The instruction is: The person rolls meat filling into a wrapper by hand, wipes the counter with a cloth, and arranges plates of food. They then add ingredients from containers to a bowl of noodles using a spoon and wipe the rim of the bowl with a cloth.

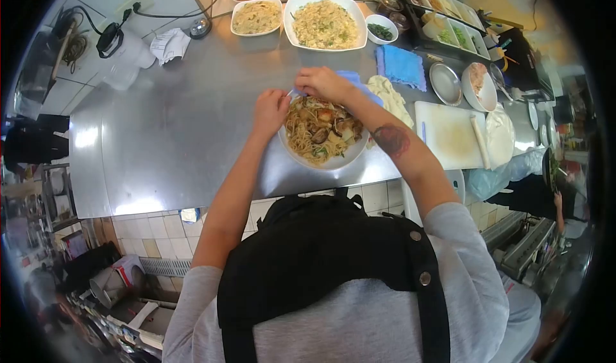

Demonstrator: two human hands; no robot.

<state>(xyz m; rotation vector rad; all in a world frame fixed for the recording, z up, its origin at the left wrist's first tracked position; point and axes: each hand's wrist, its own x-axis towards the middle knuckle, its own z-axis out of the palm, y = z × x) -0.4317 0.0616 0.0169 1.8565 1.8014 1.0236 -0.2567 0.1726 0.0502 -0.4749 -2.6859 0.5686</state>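
A round white plate (324, 164) heaped with noodles (308, 129), meat pieces and vegetables sits in front of me on the steel table. My left hand (273, 109) is at the plate's upper left rim, fingers curled in; what they grip is hidden. Across the far rim reaches my right hand (319, 84), its fingers bent down and closed on a light blue cloth. A bluish edge shows between the two hands, and a blue cloth (359, 86) also shows behind the right wrist.
Beyond the plate stand two white dishes of fried rice (325, 23) (256, 17). A small bowl of chopped greens (382, 29), a folded blue towel (401, 66), a cream cloth (390, 100) and a cutting board (449, 132) are on the right. A kitchen scale or blender-like jug (125, 48) stands left.
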